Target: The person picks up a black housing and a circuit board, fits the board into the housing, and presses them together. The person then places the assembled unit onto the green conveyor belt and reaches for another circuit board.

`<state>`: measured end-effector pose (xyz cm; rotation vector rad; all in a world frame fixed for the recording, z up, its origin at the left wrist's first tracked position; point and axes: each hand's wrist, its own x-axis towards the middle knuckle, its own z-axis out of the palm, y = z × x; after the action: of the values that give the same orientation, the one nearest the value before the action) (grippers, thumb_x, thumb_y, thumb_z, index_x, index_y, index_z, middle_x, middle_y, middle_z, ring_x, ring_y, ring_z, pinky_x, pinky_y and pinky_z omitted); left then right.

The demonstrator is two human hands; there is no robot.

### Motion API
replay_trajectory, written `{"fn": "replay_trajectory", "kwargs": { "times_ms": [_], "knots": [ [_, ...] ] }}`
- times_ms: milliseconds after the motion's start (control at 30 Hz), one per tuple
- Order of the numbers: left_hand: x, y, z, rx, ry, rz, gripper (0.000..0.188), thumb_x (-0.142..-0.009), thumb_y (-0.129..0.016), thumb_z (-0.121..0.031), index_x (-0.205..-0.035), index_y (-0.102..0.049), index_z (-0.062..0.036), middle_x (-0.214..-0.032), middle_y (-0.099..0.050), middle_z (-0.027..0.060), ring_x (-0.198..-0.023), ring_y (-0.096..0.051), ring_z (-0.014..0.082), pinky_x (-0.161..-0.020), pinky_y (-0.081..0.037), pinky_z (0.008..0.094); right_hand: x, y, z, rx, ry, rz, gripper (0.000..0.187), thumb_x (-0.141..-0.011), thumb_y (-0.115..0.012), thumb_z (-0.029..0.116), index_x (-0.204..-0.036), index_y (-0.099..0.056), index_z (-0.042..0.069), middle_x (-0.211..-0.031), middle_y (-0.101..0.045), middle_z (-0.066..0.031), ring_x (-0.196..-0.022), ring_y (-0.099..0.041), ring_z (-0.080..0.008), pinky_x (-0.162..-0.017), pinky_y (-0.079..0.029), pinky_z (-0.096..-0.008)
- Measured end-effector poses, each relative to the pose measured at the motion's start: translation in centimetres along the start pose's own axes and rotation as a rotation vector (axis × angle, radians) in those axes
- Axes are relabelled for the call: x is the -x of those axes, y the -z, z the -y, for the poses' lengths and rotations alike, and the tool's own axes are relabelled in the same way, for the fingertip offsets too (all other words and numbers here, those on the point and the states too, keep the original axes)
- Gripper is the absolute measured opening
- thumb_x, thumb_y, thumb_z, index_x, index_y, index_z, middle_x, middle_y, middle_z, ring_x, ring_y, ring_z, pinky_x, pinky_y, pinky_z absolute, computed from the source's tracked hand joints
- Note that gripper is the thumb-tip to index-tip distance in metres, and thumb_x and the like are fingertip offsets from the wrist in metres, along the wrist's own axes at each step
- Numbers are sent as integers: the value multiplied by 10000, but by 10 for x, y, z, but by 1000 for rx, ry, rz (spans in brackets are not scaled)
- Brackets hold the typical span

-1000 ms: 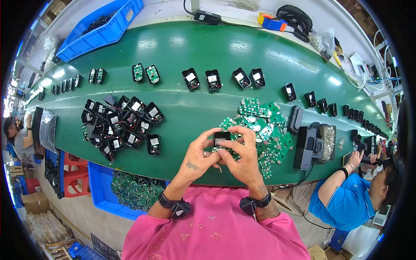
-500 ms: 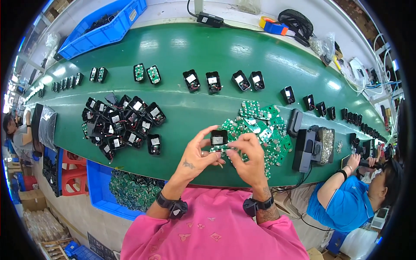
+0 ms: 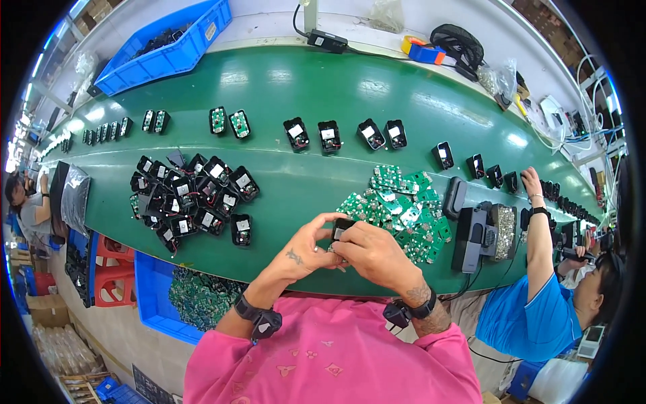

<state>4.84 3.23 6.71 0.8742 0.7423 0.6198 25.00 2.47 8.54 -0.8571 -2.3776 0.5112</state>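
My left hand point(image 3: 301, 253) is closed round a small open black plastic housing point(image 3: 340, 227) with a pale label inside, held above the bench in front of me. Over the near end of the housing my right hand point(image 3: 378, 254) is closed, its fingertips bent down against it. Whatever lies between those fingers is hidden, and no circuit board shows in the housing now. Just beyond my right hand spreads a heap of loose green circuit boards point(image 3: 414, 215). To the left lies a pile of similar black housings point(image 3: 192, 192) with wires, and one housing point(image 3: 241, 230) stands beside it.
Housings in a row point(image 3: 330, 137) cross the green bench point(image 3: 282, 81); some hold green boards. A dark device point(image 3: 471, 239) and a clear box of small metal parts point(image 3: 503, 232) stand right. A blue crate of boards point(image 3: 151, 289) sits below left. A co-worker's arm point(image 3: 538, 236) reaches over the bench.
My right hand has turned and come down over the housing, covering the green board seen at its near edge before. The co-worker on the right has stretched an arm out to the row of housings.
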Motion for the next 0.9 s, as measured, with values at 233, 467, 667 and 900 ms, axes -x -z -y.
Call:
{"fn": "replay_trajectory", "kwargs": {
  "times_ms": [233, 467, 667, 900],
  "knots": [
    [0, -5, 0, 167, -6, -132, 713, -810, -690, 50, -1443, -379, -55, -1180, -618, 157, -922, -692, 205, -778, -609, 316, 4, -26, 9, -20, -140, -386, 175, -763, -714, -4, -916, -651, 51, -956, -613, -82, -866, -572, -295, -744, -494, -391],
    [-4, -16, 5, -152, -296, -329, 711, -803, -731, 26, -1424, -386, -21, -1259, -558, 148, -889, -701, 186, -647, -592, 244, -1, -35, 17, -111, -426, -606, 138, -841, -720, 69, -966, -667, 44, -1149, -589, -102, -1082, -503, -325, -877, -430, -429],
    [1, -15, -2, 56, -350, -347, 692, -780, -723, 50, -1405, -435, -31, -1381, -417, 141, -984, -678, 196, -736, -601, 248, 3, -29, 10, -406, -708, -436, 217, -912, -694, 77, -1102, -623, -3, -963, -647, -46, -781, -585, -72, -646, -480, -225],
    [5, 5, 11, -178, -317, -236, 639, -719, -780, 44, -1308, -546, -36, -1448, -344, 123, -976, -653, 155, -730, -586, 251, 8, -32, 8, -850, -815, -439, 100, -974, -625, 84, -1027, -613, 0, -842, -631, 10, -715, -560, -41, -577, -448, -206]
  ]
}}
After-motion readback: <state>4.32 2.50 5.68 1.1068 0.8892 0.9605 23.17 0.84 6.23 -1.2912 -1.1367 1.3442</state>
